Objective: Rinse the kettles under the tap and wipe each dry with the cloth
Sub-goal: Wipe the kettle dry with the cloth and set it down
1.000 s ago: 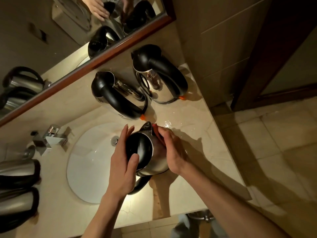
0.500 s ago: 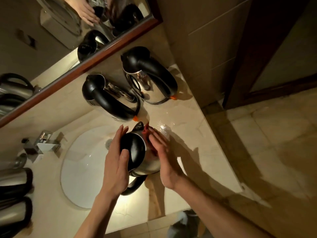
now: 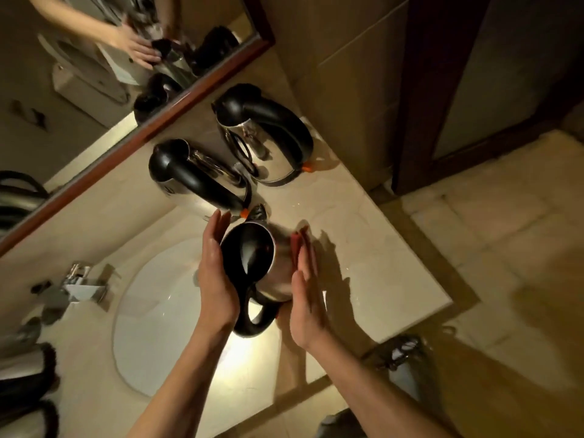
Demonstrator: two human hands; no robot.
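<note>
At the centre of the frame a steel kettle [image 3: 268, 263] with a black lid and black handle sits between the person's two hands, at the right edge of the white sink [image 3: 158, 311] and over the pale stone worktop [image 3: 363, 263]. The left hand [image 3: 215, 279] lies flat against the kettle's lid side with its fingers straight and together, pointing toward the top of the frame. The right hand [image 3: 305, 295] is likewise flat with straight fingers, along the kettle's steel body; whether the palm touches the metal cannot be told. Something red [image 3: 297, 245] shows at the right fingertips against the kettle. Above, toward the upper middle, two more kettles stand on the worktop: the nearer kettle [image 3: 196, 181] just above the left fingertips, the far kettle [image 3: 265, 140] beside the wall. A chrome tap [image 3: 82, 282] stands at the left of the sink, and a wood-framed mirror [image 3: 94, 74] fills the upper left
</note>
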